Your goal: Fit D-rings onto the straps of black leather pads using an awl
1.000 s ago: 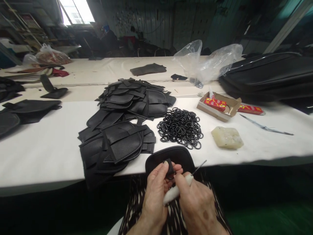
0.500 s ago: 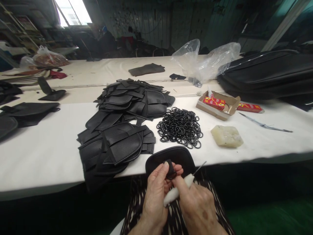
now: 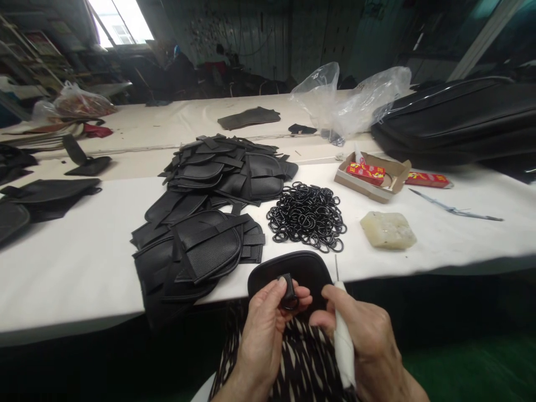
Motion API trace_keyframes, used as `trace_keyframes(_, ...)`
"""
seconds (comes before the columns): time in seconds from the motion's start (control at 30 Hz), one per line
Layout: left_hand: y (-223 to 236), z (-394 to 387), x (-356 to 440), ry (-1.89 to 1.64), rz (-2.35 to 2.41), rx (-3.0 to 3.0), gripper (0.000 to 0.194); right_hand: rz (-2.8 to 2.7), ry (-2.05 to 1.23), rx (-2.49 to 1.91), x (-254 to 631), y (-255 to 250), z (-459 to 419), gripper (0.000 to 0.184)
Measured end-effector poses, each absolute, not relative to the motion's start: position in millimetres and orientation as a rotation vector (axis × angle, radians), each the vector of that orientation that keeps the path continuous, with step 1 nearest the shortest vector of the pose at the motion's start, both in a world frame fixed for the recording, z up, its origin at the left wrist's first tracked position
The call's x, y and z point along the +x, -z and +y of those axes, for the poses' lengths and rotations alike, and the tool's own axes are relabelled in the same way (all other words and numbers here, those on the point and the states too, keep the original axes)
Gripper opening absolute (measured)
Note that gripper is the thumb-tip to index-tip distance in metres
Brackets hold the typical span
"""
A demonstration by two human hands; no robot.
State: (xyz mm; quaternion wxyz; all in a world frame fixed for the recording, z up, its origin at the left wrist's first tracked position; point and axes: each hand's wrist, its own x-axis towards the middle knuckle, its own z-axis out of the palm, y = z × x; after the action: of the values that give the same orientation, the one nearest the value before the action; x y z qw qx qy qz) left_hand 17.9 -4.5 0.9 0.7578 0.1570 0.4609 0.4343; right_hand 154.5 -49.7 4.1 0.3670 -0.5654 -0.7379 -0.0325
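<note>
My left hand (image 3: 268, 318) pinches a short black strap (image 3: 288, 286) folded through a black ring (image 3: 292, 304). The strap belongs, as far as I can see, to the dark leather piece (image 3: 307, 267) with a rounded edge that lies behind it at the table's edge. In my right hand (image 3: 364, 329) is an awl (image 3: 344, 349) with a white wrapped handle, its thin metal tip pointing up and away from me. The thumb and index finger of that hand are apart from the strap. Just beyond both hands lies a heap of black D-rings (image 3: 307, 218).
Stacked black leather pieces (image 3: 209, 243) cover the table left of the rings. To the right lie a yellowish wax-like block (image 3: 388, 230), a cardboard box (image 3: 364, 190) with red packets and thin pointed metal scissors (image 3: 454, 209). Behind stand a clear plastic bag (image 3: 355, 106) and a large black bundle (image 3: 456, 123).
My right hand has drawn away to the right from my left hand, and the awl has turned from slanting to nearly upright. The left hand still holds the strap and ring.
</note>
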Motion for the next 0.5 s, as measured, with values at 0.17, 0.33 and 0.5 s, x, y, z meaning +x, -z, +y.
trace_keyframes(0.17,0.2,-3.8,16.9,-0.92,1.029,0.435,0.02,-1.946,0.259,-1.579,170.2,-18.4,-55.8,0.054)
trace_keyframes(0.33,0.4,-4.7,15.5,-0.915,1.02,0.461,0.018,-1.682,0.439,-1.515,178.3,-28.8,-71.4,0.036)
trace_keyframes(0.5,0.2,-5.1,14.2,-0.911,1.001,0.426,0.017,-1.502,0.262,-1.475,164.5,-23.1,-69.8,0.037)
